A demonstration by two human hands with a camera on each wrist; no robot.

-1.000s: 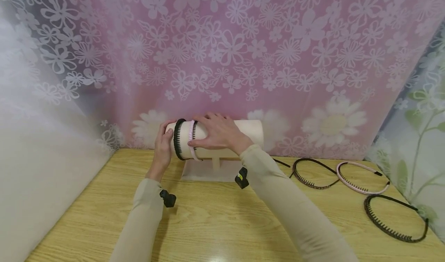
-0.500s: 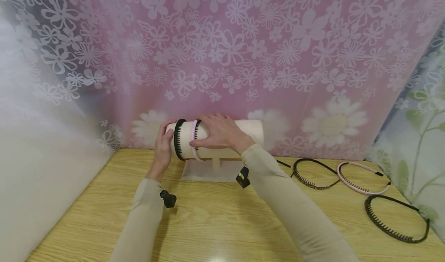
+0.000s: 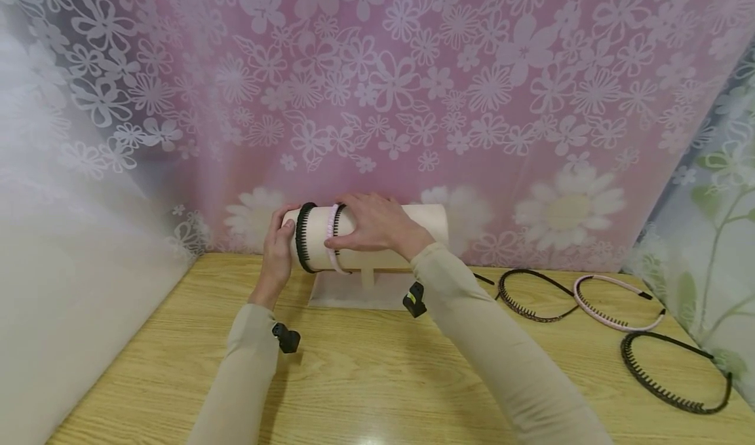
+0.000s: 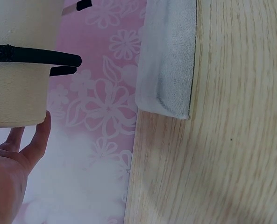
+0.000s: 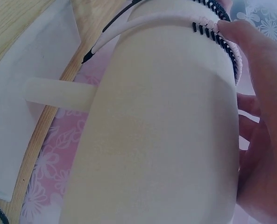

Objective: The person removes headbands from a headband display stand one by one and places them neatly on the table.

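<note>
A cream cylindrical headband display stand (image 3: 426, 222) lies level on a post above its pale base (image 3: 339, 291). My left hand (image 3: 276, 248) grips its left end, fingers bent over the rim, as the left wrist view also shows. Close to that end a black toothed headband (image 3: 303, 238) sits round the cylinder, its tips (image 4: 66, 59) hanging below. To its right is a pink headband (image 5: 152, 21) with black teeth, fitted over the cylinder. My right hand (image 3: 380, 225) holds the pink headband, thumb on its front and fingers reaching behind the cylinder, partly hidden.
On the wooden table (image 3: 366, 373) at the right lie a brown-black headband (image 3: 522, 312), a pink headband (image 3: 596, 314) and a black headband (image 3: 655, 389). Another dark headband tip (image 3: 485, 279) shows beside the right sleeve. A flowered pink curtain (image 3: 377, 104) stands close behind.
The pink headband has slid slightly to the right along the cylinder, with my right hand moving along. My left hand keeps its place at the left end.
</note>
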